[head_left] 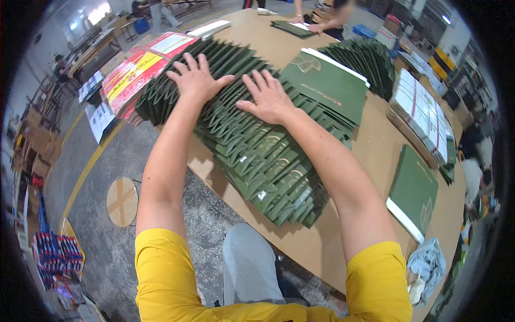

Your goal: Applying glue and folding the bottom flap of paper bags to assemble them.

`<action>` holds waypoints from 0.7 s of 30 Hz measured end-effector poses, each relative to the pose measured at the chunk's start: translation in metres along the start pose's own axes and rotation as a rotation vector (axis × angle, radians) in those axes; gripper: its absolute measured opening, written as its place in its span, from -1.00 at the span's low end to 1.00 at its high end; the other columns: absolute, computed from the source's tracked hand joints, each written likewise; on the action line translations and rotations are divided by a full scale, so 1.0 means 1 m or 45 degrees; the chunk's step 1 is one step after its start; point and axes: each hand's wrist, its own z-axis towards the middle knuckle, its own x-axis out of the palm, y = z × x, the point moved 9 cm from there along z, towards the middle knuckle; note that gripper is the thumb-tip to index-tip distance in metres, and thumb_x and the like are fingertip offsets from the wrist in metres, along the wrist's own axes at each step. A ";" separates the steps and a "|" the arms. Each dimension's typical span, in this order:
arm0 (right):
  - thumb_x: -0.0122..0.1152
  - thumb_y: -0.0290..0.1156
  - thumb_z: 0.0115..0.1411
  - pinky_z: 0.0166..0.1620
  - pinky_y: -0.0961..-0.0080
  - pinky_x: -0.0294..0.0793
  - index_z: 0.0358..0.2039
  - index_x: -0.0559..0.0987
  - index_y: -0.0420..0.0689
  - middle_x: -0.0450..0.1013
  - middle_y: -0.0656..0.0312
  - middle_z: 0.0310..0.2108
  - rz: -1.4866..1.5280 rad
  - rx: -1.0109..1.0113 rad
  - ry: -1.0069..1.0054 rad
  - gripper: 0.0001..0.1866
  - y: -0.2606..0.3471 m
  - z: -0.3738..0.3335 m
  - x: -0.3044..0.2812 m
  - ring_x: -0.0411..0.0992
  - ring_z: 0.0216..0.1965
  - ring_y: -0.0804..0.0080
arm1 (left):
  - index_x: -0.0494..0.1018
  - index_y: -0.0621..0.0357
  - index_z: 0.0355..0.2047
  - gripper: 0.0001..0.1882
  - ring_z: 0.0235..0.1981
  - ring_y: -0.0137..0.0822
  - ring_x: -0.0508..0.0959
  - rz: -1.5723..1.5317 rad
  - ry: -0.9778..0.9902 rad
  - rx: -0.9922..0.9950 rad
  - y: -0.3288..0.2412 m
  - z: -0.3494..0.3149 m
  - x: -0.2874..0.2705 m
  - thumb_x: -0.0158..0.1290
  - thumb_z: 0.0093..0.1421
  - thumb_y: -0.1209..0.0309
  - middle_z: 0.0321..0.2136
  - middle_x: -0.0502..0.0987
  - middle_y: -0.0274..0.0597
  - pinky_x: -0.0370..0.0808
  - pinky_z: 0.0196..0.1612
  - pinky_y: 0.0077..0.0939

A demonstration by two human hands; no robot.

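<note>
A long row of green folded paper folders (252, 137) with gold print lies fanned out across the table, overlapping one another. My left hand (196, 80) rests on the far left part of the row, its fingers spread. Farther right, my right hand (269, 101) lies on top of the same row with fingers apart, palm down. Neither hand grips a folder. Just beyond my right hand is a stack of flat green folders (327, 83) with a gold leaf design and a white edge showing.
The brown table (370, 161) holds a red and yellow wrapped stack (142, 67) on the left, a strapped white stack (421, 112) and another green folder (413, 190) on the right. A grey-blue cloth (427, 265) lies near the right corner. Across the table, another person handles a green folder (294, 29). A round stool (122, 201) stands at left.
</note>
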 end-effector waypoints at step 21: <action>-0.17 0.36 0.07 0.24 -0.16 -0.29 0.18 0.30 0.23 -0.01 0.01 0.27 0.116 0.232 -0.412 -0.26 -0.015 -0.124 -0.027 -0.14 0.28 -0.09 | -0.04 0.19 0.27 0.24 0.25 0.31 -0.05 -0.028 -0.018 0.122 0.014 -0.010 0.000 -0.22 -0.19 -0.55 0.25 -0.08 0.27 -0.15 0.17 0.33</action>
